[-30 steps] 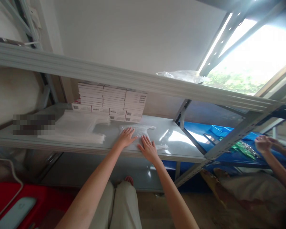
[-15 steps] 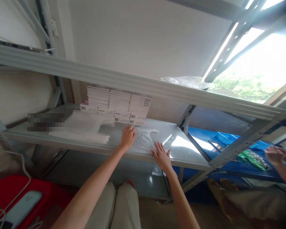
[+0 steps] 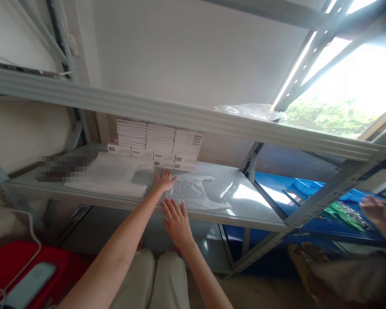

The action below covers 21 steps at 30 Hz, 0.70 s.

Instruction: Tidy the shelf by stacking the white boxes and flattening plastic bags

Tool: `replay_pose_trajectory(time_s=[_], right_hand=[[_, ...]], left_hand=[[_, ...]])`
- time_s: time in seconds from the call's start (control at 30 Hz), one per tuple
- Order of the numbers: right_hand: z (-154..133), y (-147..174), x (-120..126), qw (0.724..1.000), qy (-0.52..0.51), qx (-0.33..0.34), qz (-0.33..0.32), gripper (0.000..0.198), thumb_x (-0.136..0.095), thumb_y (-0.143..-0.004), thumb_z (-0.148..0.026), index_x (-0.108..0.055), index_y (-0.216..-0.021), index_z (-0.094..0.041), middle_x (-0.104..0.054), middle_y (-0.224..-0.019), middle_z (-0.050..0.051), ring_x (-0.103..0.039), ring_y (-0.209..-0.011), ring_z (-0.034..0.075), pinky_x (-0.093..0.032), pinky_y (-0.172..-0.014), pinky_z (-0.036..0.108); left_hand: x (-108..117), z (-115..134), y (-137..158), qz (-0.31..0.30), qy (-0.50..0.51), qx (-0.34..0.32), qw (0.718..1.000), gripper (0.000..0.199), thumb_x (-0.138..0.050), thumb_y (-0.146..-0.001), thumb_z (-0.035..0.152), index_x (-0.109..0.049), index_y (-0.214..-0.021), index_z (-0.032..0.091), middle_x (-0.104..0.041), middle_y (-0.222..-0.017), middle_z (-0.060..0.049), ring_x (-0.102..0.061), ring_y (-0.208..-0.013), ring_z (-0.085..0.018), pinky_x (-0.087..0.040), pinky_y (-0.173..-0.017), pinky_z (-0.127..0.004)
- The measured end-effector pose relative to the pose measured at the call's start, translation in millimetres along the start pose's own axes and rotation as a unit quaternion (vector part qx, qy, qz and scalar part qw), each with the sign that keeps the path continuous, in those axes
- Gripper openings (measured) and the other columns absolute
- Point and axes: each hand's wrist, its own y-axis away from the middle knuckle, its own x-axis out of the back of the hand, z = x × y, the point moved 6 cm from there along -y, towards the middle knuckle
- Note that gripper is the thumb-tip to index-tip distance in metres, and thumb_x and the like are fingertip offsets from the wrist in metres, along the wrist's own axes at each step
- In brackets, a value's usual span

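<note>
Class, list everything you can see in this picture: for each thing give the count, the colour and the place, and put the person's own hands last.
Shelf: one, grey metal, middle of view.
Upper shelf: one, grey, above it.
Boxes: several stacks, white, back of shelf; exact count unclear.
Bag pile: one, clear plastic, left on shelf.
Single bag: one, clear, flat on shelf beside the hands.
Crumpled plastic: one, clear, on upper shelf.
Blue surface: one, right, behind the rack.
Red item: one, bottom left.
Co-worker's hand: one, far right.
Left hand: open, flat on shelf.
Right hand: open, at the shelf's front edge.
</note>
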Motion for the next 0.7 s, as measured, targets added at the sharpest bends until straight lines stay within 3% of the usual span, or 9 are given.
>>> replay_pose_trajectory(time_s=[0.17, 0.27, 0.4, 0.5, 0.53, 0.6, 0.7], right_hand=[[-2.3, 6.6, -2.5, 1.000, 0.005, -0.009, -0.001, 0.062, -0.043, -0.091, -0.028, -0.018, -0.148, -0.024, -0.028, -0.151, 0.004, -0.024, -0.139, 0.024, -0.017, -0.112, 0.055], [-7.9, 8.6, 0.7, 1.000, 0.003, -0.014, -0.003, 0.064, -0.045, -0.090, -0.031, -0.017, -0.148, -0.025, -0.027, -0.151, 0.004, -0.023, -0.139, 0.025, -0.016, -0.112, 0.057], [-6.8, 11.5, 15.9, 0.999, -0.033, -0.017, 0.026, 0.057, -0.042, -0.091, -0.027, -0.025, -0.146, -0.028, -0.034, -0.148, 0.004, -0.028, -0.137, 0.024, -0.017, -0.111, 0.055], [20.2, 1.6, 41.3, 0.986, -0.081, -0.103, 0.104, 0.044, -0.032, -0.093, -0.022, -0.043, -0.136, -0.025, -0.044, -0.141, 0.006, -0.038, -0.130, 0.021, -0.024, -0.109, 0.048], [33.4, -6.6, 49.1, 0.977, -0.096, -0.138, 0.127, 0.042, -0.029, -0.093, -0.021, -0.047, -0.131, -0.024, -0.048, -0.137, 0.006, -0.042, -0.127, 0.020, -0.028, -0.106, 0.045], [58.8, -33.4, 57.2, 0.967, -0.117, -0.182, 0.138, 0.039, -0.029, -0.093, -0.022, -0.053, -0.123, -0.023, -0.056, -0.126, 0.007, -0.049, -0.117, 0.020, -0.036, -0.098, 0.039], [84.9, -93.3, 44.2, 0.979, -0.101, -0.170, 0.052, 0.036, -0.032, -0.093, -0.023, -0.056, -0.120, -0.024, -0.058, -0.124, 0.005, -0.050, -0.116, 0.020, -0.037, -0.096, 0.035]], left_hand=[[-6.4, -3.9, 1.2, 0.016, -0.032, -0.002, 0.999, 0.066, -0.019, -0.094, 0.050, -0.030, -0.143, 0.008, -0.025, -0.149, -0.017, -0.013, -0.141, -0.029, 0.001, -0.109, -0.061], [1.8, 1.9, 2.8, 0.048, -0.018, -0.002, 0.999, 0.066, -0.022, -0.094, 0.050, -0.028, -0.143, 0.006, -0.024, -0.149, -0.019, -0.014, -0.141, -0.030, 0.000, -0.109, -0.060], [48.2, 14.5, 38.5, 0.208, 0.066, 0.002, 0.976, 0.054, -0.027, -0.095, 0.043, -0.036, -0.138, 0.012, -0.032, -0.148, -0.017, -0.027, -0.137, -0.027, -0.015, -0.112, -0.051], [80.2, 19.7, 103.1, 0.306, 0.196, -0.012, 0.931, 0.041, -0.027, -0.095, 0.039, -0.056, -0.111, 0.015, -0.060, -0.118, -0.013, -0.053, -0.113, -0.021, -0.038, -0.099, -0.035], [82.8, 18.7, 126.5, 0.307, 0.238, 0.003, 0.921, 0.040, -0.027, -0.094, 0.040, -0.059, -0.100, 0.017, -0.065, -0.105, -0.011, -0.059, -0.100, -0.020, -0.043, -0.091, -0.033], [71.7, 17.0, 166.6, 0.243, 0.303, 0.050, 0.920, 0.047, -0.025, -0.094, 0.046, -0.060, -0.081, 0.019, -0.067, -0.076, -0.006, -0.062, -0.072, -0.019, -0.045, -0.070, -0.029], [28.3, 19.4, 202.7, 0.072, 0.336, 0.134, 0.929, 0.062, -0.018, -0.092, 0.056, -0.061, -0.065, 0.021, -0.060, -0.051, -0.003, -0.058, -0.054, -0.018, -0.041, -0.059, -0.027]])
